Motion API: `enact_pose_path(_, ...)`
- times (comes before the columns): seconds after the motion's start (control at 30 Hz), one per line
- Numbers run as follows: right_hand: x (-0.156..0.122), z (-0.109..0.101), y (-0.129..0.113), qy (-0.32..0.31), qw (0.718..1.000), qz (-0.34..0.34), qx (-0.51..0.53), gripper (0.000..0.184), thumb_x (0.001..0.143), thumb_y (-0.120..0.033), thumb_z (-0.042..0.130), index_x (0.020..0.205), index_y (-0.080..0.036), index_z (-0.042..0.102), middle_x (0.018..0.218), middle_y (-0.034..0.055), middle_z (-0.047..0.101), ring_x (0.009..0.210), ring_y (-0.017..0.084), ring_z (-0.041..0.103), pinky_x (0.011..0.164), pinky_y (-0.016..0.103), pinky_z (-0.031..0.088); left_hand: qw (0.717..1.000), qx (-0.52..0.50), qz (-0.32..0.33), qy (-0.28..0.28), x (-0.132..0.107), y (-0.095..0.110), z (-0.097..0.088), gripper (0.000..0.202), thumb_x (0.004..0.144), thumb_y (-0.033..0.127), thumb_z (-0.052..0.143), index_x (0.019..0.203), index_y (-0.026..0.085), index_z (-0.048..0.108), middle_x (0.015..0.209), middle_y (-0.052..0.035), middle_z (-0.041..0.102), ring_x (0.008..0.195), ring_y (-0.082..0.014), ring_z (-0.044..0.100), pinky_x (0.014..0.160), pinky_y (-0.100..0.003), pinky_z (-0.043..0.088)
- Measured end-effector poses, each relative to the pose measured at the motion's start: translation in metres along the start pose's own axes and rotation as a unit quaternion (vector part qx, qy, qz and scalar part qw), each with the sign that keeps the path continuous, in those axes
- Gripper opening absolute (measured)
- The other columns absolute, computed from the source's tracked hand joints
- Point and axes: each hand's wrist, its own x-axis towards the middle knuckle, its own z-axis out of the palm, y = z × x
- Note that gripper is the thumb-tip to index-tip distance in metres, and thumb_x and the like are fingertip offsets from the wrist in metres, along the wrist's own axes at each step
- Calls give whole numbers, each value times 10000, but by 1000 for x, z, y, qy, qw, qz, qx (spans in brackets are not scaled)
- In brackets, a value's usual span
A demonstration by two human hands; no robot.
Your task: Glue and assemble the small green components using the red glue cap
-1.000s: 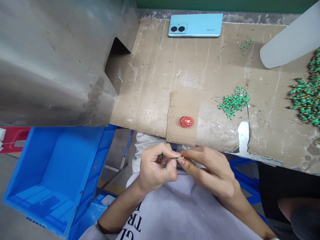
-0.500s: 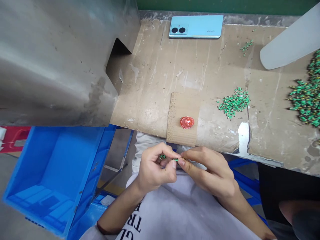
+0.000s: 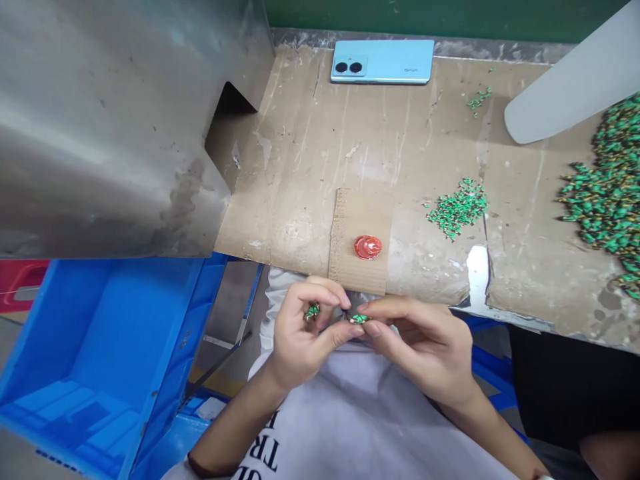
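Observation:
Just in front of the table edge, both hands meet over my lap. My left hand (image 3: 305, 333) is closed, with several small green parts (image 3: 313, 311) tucked in its curled fingers. Its thumb tip touches a small green part with metallic ends (image 3: 359, 319). My right hand (image 3: 425, 340) pinches the same part between thumb and forefinger. The exact kind of these parts is too small to make out. Beyond the hands, a shiny red lump (image 3: 368, 247) sits on a piece of corrugated cardboard (image 3: 360, 207).
A small heap of green parts (image 3: 459, 208) lies right of the cardboard, a larger heap (image 3: 610, 187) at the far right. A light blue phone (image 3: 383, 61) lies at the back. A white cylindrical object (image 3: 565, 87), a metal housing (image 3: 110, 133) and a blue crate (image 3: 100, 347) stand around.
My left forefinger has lifted away from the thumb, and the green part between the hands shows more. The view has shifted slightly, moving the table things left.

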Motion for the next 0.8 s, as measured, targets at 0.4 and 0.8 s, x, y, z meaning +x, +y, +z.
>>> enact_pose_path(0.4,3,-4,0,-53,996,-71,-22,282,966,-39,684,1133,-232,802,837,12,848,560,140,731,529,230,615,999,-23,33,-14,0,-2,1,404,894,168,929,906,237,531,810,31,712,702,-120,691,613,-186,526)
enact_pose_path(0.8,-6,-8,12,9,1000,-21,9,102,1016,-172,757,1083,-223,814,873,46,871,676,176,824,629,244,683,995,-63,-56,48,4,1,12,292,832,90,933,967,218,708,860,-17,749,746,-128,697,645,-176,587)
